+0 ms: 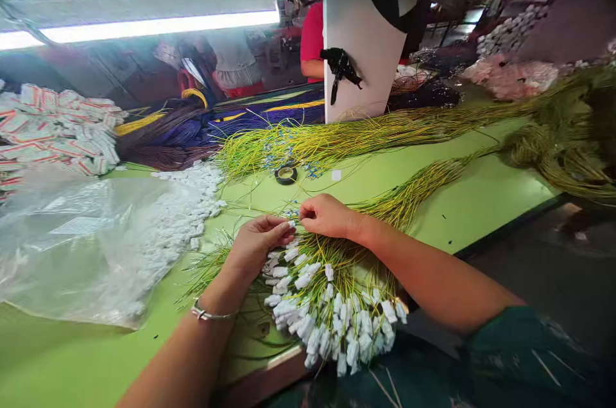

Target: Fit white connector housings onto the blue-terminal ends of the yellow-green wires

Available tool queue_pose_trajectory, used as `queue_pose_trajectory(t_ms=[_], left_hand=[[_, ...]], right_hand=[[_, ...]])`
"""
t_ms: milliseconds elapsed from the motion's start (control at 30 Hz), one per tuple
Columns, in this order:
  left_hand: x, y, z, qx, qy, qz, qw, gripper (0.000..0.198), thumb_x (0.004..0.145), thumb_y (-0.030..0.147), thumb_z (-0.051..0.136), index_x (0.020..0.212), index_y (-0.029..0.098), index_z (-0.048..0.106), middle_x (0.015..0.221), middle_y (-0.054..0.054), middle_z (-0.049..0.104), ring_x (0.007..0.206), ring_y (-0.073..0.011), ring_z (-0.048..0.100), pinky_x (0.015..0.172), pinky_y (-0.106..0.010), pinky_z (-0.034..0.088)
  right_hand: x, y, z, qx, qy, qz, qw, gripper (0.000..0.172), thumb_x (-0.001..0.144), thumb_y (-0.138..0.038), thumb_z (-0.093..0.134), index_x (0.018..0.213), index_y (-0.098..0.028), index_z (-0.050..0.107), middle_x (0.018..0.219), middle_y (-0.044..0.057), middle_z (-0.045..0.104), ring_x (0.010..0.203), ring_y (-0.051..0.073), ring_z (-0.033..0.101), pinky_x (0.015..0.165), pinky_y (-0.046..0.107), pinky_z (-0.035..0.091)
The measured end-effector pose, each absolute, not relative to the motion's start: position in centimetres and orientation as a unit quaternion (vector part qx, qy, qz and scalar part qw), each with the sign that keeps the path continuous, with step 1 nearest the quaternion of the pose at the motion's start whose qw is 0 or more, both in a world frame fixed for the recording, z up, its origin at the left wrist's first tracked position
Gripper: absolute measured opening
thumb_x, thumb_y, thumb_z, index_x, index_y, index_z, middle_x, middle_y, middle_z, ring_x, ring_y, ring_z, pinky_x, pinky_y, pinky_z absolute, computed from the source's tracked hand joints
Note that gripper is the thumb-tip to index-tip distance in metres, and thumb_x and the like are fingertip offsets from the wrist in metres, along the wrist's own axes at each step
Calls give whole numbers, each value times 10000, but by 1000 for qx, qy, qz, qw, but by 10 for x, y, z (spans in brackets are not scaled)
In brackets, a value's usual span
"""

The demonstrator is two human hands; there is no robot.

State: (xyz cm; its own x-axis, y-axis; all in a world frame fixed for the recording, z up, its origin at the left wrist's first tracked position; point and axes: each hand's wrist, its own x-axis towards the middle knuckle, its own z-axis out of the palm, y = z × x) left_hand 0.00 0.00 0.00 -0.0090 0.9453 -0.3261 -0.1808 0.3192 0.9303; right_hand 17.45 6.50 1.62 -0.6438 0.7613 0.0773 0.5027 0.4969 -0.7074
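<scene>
A small white plastic connector (291, 224) is pinched between the thumb and fingers of my left hand (257, 241). My right hand (331, 215) is closed in a pinch just right of it, on what looks like a thin yellow-green wire; the fingers partly hide it. Below both hands fans out a bunch of yellow-green wires with white connectors (332, 324) on their ends, hanging over the table's front edge. The rest of this wire bundle (418, 193) runs back to the right. Loose green wire ends (206, 270) lie left of my left wrist.
White connectors (192, 203) spill beside a clear plastic bag (62, 247) on the green table (43, 357). Behind lie a roll of black tape (285, 174), a longer wire bundle (366, 138) and dark blue wires (183, 126). A white upright panel (360, 68) stands before a person in red (312, 36).
</scene>
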Motion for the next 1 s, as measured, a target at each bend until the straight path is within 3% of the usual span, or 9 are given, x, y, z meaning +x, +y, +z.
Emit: queue_pose_trajectory(t_ms=[167,267,367,467,567,700,833,1000], left_hand=[[5,0,3,401,550,447,581,315,564,332,826,722,119,655,595,-27,675,529,-98,600,548,-186,487],[2,-7,15,480,552,388,561,275,619,363,785,744,138,688,621,-30,678,527,-111,590,528,-211,484],[-9,-19,34,633,479,279,541,240,689,345,732,864,180,737,940,-90,720,811,-205,661,731,-308,531],[-23,-26,47,731,408,203,508,205,754,323,673,921,228,747,1193,-88,644,1080,-257,593,945,-377,454],[-33,-19,40,677,502,272,464,266,781,386,617,929,202,739,1093,-103,687,979,-252,634,855,-370,503],[-31,0,14,632,667,287,271,214,753,329,594,817,181,734,793,-60,718,748,-220,645,738,-349,503],[-19,8,0,726,640,222,116,155,748,237,585,771,191,731,796,-55,685,790,-211,613,744,-320,464],[-15,7,0,733,647,202,57,161,782,211,564,812,177,718,789,-59,660,781,-206,598,725,-311,453]], right_hand=[[175,63,15,-364,-850,347,155,127,672,-110,551,706,-113,673,626,-7,620,576,77,486,537,181,325],[178,65,17,-345,-851,378,116,131,689,-121,559,736,-110,682,638,-7,628,589,81,496,548,180,348],[178,68,16,-368,-848,363,117,166,731,-123,549,794,-115,702,722,17,678,656,96,551,608,189,385],[173,63,15,-417,-847,303,126,185,772,-156,545,843,-135,715,803,43,709,722,124,599,665,214,409],[166,51,18,-438,-868,218,88,196,804,-173,523,856,-143,709,867,82,712,800,173,624,699,254,423],[160,38,25,-455,-881,132,26,226,852,-172,467,921,-123,677,946,137,688,867,218,631,698,284,434],[159,38,26,-450,-882,139,21,207,860,-175,458,893,-152,661,938,105,686,880,204,629,719,274,435],[159,37,21,-460,-879,125,20,215,877,-185,423,931,-141,626,956,118,662,858,219,622,687,298,431]])
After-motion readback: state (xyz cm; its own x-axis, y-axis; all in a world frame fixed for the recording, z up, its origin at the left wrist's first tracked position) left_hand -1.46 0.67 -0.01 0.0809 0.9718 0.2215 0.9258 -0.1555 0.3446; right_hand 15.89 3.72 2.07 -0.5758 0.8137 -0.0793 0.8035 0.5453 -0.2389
